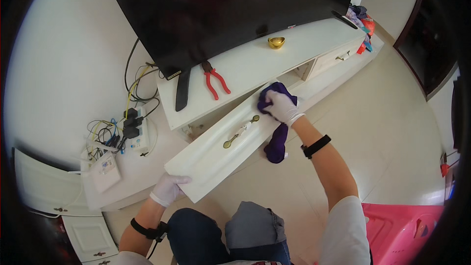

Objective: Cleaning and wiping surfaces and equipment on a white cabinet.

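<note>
A white drawer front (209, 154) with a brass and ceramic handle (241, 131) is held at a slant before the TV cabinet (254, 62). At its near left end, my gloved left hand (169, 188) grips the corner, thumb on the face. My right hand (281, 107), also gloved, bunches a dark purple cloth (274, 91) against the far right end of the panel. Part of the cloth hangs down past the lower edge. Behind the panel, an open drawer bay (290, 77) shows in the cabinet; whether a drawer box is attached to the panel is hidden.
Red-handled pliers (215, 81) and a gold ingot ornament (276, 42) lie on the cabinet top below a large television (235, 3). A power strip (140, 132), tangled cables and a white router (105, 173) sit at left. A pink plastic stool (397, 228) stands at lower right.
</note>
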`<action>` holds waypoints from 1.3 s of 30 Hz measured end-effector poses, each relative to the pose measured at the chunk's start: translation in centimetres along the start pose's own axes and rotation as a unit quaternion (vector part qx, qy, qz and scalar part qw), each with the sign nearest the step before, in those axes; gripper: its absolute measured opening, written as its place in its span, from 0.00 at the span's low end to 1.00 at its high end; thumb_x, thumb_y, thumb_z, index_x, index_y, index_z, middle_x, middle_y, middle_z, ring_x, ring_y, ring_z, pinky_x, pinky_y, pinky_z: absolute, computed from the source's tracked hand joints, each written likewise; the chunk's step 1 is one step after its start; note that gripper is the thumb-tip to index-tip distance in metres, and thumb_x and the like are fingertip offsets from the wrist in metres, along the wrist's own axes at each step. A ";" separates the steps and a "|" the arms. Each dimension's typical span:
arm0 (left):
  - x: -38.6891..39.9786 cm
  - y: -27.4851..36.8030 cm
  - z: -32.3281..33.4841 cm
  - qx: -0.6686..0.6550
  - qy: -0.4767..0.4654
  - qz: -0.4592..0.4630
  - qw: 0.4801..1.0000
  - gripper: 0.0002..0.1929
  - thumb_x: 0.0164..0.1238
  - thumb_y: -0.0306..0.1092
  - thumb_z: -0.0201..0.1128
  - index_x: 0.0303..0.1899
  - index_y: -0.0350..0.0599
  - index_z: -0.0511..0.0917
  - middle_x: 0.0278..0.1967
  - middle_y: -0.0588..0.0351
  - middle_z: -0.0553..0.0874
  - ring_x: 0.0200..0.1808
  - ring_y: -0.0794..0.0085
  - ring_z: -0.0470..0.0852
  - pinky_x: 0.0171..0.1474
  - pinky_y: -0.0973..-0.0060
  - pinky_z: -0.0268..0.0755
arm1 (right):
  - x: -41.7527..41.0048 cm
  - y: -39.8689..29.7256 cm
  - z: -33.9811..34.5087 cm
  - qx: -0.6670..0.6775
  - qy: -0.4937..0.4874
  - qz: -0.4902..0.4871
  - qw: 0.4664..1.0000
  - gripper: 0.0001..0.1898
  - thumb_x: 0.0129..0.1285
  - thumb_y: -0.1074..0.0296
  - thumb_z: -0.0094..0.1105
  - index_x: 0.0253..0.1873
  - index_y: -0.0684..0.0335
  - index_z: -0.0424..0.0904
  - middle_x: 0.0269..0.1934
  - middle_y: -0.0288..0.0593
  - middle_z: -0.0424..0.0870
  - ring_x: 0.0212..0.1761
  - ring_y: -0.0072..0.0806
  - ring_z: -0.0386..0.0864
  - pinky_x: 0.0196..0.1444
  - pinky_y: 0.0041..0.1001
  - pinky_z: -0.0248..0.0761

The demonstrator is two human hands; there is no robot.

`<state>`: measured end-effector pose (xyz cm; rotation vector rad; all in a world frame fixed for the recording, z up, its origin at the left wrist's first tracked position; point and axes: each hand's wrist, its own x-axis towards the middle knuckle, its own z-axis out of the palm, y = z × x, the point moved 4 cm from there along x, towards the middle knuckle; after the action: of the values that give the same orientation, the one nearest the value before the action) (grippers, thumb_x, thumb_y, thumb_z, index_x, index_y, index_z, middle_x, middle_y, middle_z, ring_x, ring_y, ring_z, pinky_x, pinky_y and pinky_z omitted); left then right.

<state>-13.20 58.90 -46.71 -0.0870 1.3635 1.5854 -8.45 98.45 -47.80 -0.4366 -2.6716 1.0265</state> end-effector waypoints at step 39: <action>0.4 -2.0 0.0 -0.018 -0.020 -0.033 0.999 0.30 0.58 0.20 0.61 0.64 0.39 0.64 0.56 0.48 0.78 0.56 0.58 0.80 0.57 0.55 0.76 | -10.9 -5.8 6.3 -0.208 0.157 -0.014 0.965 0.21 0.62 0.59 0.55 0.58 0.58 0.75 0.30 0.48 0.74 0.27 0.42 0.80 0.26 0.39 0.73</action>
<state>-11.98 58.84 -48.35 -0.1201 1.2892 1.5488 -1.55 86.55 -49.68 -0.5840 -2.5777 0.3402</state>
